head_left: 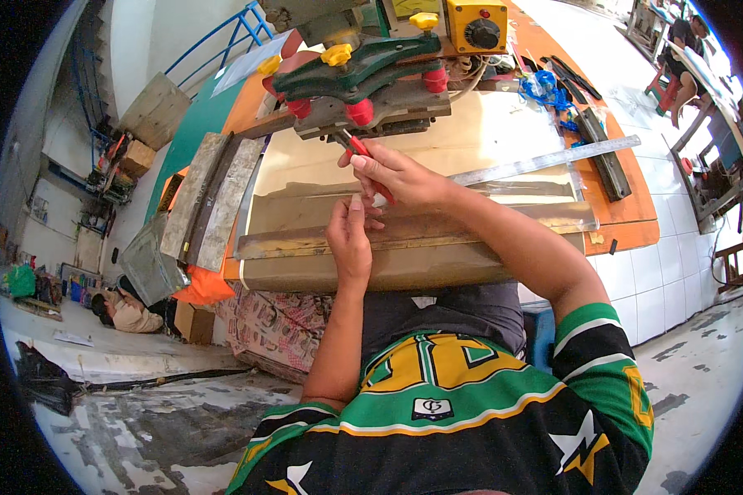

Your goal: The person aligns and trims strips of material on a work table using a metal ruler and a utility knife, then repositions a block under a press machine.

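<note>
My right hand is closed around a red-handled tool that looks like pliers or cutters. Its dark tip points up and left, just under the front edge of a machine head with a green frame, red feet and yellow knobs. Close below it, my left hand has thumb and fingers drawn together near the tool's lower handle. Whatever those fingers pinch is too small to make out. Both hands are above a cream sheet and a worn wooden strip along the table's near side.
A steel ruler lies slanted across the right side. Metal bars rest at the left edge. A yellow control box with a dial, blue plastic and a dark bar are farther back. Other people sit far right and far left.
</note>
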The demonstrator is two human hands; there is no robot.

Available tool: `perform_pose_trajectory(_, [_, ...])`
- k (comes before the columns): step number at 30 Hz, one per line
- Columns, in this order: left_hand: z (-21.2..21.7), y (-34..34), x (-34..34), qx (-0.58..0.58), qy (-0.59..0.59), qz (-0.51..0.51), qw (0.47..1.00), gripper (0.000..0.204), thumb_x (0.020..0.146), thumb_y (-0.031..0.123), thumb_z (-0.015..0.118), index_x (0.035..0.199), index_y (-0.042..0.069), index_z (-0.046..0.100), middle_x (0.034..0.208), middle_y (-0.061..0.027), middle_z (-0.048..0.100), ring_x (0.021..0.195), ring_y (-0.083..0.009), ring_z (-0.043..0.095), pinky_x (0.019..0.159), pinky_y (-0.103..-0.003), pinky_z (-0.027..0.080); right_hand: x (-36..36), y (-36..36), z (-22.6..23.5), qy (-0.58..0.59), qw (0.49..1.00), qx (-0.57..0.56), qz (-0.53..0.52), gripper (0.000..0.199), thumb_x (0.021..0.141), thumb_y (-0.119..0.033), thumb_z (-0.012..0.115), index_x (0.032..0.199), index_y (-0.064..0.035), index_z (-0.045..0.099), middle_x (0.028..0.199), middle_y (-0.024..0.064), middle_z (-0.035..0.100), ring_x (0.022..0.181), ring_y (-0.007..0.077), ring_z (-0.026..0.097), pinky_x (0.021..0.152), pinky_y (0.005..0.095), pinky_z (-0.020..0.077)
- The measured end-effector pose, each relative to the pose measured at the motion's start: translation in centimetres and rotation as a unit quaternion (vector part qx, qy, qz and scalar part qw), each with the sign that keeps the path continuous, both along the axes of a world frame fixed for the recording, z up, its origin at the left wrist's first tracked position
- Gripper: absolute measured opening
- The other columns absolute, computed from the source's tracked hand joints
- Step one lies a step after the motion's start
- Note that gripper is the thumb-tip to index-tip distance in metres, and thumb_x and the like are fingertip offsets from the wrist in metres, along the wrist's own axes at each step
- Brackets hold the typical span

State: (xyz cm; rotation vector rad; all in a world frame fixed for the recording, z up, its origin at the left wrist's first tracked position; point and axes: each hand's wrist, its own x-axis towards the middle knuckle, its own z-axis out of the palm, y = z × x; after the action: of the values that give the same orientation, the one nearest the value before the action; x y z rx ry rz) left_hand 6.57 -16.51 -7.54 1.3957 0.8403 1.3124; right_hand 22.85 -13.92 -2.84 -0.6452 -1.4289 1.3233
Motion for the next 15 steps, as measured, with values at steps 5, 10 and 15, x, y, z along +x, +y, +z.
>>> perform_pose_trajectory(5, [-0.3,0.3,-0.2,-0.032,-0.06,0.026,0.997,0.028,0.109,0.027,0.048,0.106,0.002,0.057,0.098,-0.0085,0.065,0.081,-0.0134,0.063,0.066,-0.028,0.053,0.0,-0.3,0.8,-0.098,0.995,0.001,-0.003,0.036,0.109,-0.039,0.047,0.12,-0.0062,0.057,0.075,-0.0031,0.047,0.062,0.0063,0.048,0.056,0.0264,0.0425])
perform_pose_trajectory(10, [-0.2,0.4,-0.1,-0.022,-0.048,0.02,0.998,0.028,0.109,0.029,0.047,0.109,0.003,0.056,0.099,-0.0081,0.064,0.08,-0.0121,0.062,0.065,-0.027,0.051,0.2,-0.2,0.9,-0.188,0.979,0.023,-0.072,0.034,0.109,-0.037,0.048,0.107,-0.0053,0.059,0.068,-0.0034,0.046,0.062,0.0079,0.048,0.055,0.0282,0.0397])
perform_pose_trajectory(15, [-0.3,0.3,-0.3,-0.026,-0.056,0.013,0.998,0.029,0.11,0.03,0.046,0.11,0.003,0.056,0.098,-0.0078,0.065,0.079,-0.012,0.061,0.065,-0.026,0.051,0.3,-0.1,1.1,-0.23,0.965,0.071,-0.109,0.034,0.109,-0.037,0.048,0.1,-0.0051,0.059,0.068,-0.0005,0.049,0.062,0.0102,0.047,0.056,0.0291,0.0384])
